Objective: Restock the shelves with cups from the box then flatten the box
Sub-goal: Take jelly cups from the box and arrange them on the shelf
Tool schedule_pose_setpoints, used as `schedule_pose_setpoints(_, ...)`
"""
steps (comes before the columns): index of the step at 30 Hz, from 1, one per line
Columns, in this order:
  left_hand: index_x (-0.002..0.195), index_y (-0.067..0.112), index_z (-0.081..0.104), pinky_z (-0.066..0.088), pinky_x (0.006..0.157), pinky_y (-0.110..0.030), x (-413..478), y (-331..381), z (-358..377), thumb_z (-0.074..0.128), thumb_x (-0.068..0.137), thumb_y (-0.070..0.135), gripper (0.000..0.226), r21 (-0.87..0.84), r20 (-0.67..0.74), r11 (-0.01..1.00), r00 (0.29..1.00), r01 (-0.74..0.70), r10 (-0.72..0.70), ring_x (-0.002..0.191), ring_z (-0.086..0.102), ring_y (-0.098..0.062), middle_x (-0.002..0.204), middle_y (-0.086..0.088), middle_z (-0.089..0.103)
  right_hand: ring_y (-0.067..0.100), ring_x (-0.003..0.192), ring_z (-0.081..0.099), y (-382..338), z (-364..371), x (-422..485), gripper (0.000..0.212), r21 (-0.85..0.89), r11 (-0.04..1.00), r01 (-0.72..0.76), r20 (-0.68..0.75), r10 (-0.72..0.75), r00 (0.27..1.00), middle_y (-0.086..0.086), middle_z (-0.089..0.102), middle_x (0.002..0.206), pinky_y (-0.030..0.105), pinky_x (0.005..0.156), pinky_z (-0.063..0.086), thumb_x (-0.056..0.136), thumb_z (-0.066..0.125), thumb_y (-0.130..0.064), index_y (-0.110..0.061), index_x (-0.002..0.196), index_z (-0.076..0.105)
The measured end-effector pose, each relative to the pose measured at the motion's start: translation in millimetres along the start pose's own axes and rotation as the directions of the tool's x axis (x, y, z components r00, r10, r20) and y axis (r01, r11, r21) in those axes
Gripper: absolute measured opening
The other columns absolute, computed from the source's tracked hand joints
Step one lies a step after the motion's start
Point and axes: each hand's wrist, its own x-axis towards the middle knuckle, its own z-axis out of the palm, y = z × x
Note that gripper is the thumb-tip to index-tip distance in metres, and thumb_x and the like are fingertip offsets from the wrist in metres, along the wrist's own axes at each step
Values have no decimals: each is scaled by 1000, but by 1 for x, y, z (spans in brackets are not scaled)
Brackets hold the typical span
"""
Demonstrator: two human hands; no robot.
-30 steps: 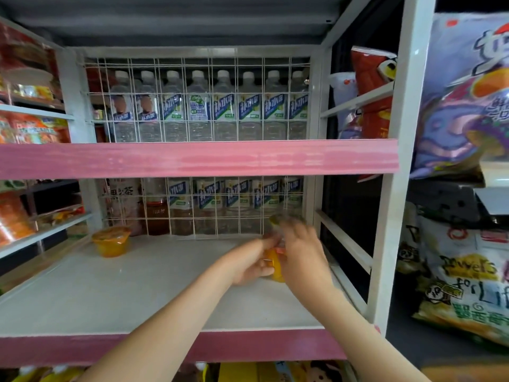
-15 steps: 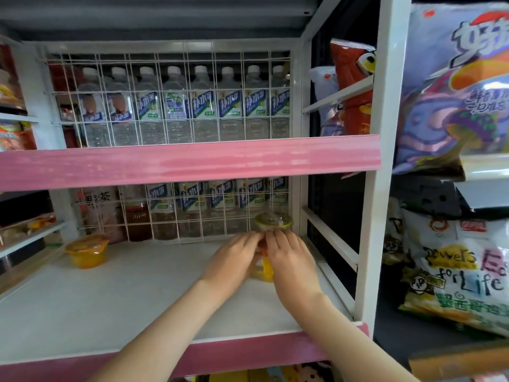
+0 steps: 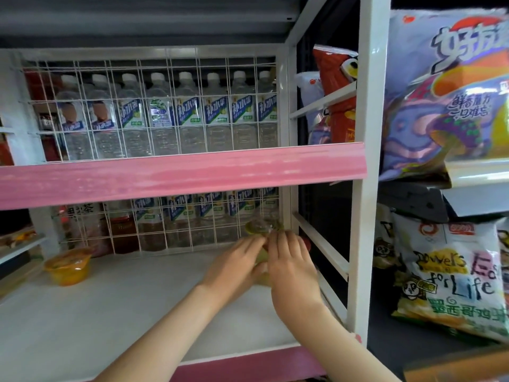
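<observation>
Both my hands reach to the back right corner of the lower white shelf (image 3: pixel 115 312). My left hand (image 3: pixel 234 263) and my right hand (image 3: pixel 293 264) wrap a yellow-green jelly cup (image 3: pixel 261 257) from either side, and the hands hide most of it. Just behind my fingertips a clear cup with a green rim (image 3: pixel 263 226) shows against the wire back. An orange sealed cup (image 3: pixel 67 267) stands alone at the shelf's far left. The box is out of view.
A wire grid back panel (image 3: pixel 165 111) has rows of water bottles behind it. The pink-edged upper shelf (image 3: pixel 179 172) hangs just above my hands. A white upright post (image 3: pixel 363 244) and side rails bound the right. Snack bags (image 3: pixel 451 274) fill the neighbouring rack.
Both hands have moved the cup deeper toward the back right corner, up to the green-rimmed cup. The view has shifted right, so the orange cup sits further left.
</observation>
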Motion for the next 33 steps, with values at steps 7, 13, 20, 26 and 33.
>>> schedule_pose_setpoints(7, 134, 14, 51, 42, 99, -28, 8, -44, -2, 77, 71, 7, 69, 231, 63, 973, 998, -12, -3, 122, 53, -16, 136, -1, 53, 32, 102, 66, -32, 21, 19, 46, 2, 997, 82, -70, -82, 994, 20, 69, 104, 40, 89, 52, 75, 37, -7, 5, 105, 69)
schedule_pose_setpoints(13, 94, 20, 77, 27, 27, -12, 22, -37, -3, 93, 28, 12, 69, 380, 68, 921, 996, -83, 62, 45, 61, -4, 91, 9, 73, 44, 94, 65, -33, 30, 22, 78, 21, 999, -38, 36, 38, 999, 33, 66, 100, 53, 83, 51, 32, 89, -4, 16, 103, 64)
schedule_pose_setpoints(20, 95, 8, 73, 40, 28, -18, 28, -46, 21, 90, 43, 4, 55, 325, 61, 940, 994, -106, 91, 43, 62, -13, 75, -2, 71, 31, 99, 67, -16, 53, 24, 53, 1, 996, -92, -34, 92, 995, 18, 69, 105, 37, 92, 48, 54, 81, -12, 4, 103, 70)
schedule_pose_setpoints(26, 120, 0, 56, 56, 67, -29, 42, -41, 31, 68, 81, 7, 41, 256, 129, 964, 991, -65, 33, 89, 68, -21, 109, -16, 66, 42, 79, 66, -20, 40, 23, 37, -183, 979, -85, -43, 78, 996, 30, 66, 84, 49, 73, 57, 55, 62, -1, 14, 87, 69)
schedule_pose_setpoints(33, 74, 9, 69, 42, 30, -17, 54, -27, 29, 95, 37, 16, 45, 246, 1, 962, 993, -116, 120, 58, 67, -16, 70, -8, 68, 34, 83, 68, -7, 46, 21, 53, -273, 962, -17, -134, -21, 991, 21, 69, 88, 42, 78, 57, 46, 76, -6, 7, 97, 70)
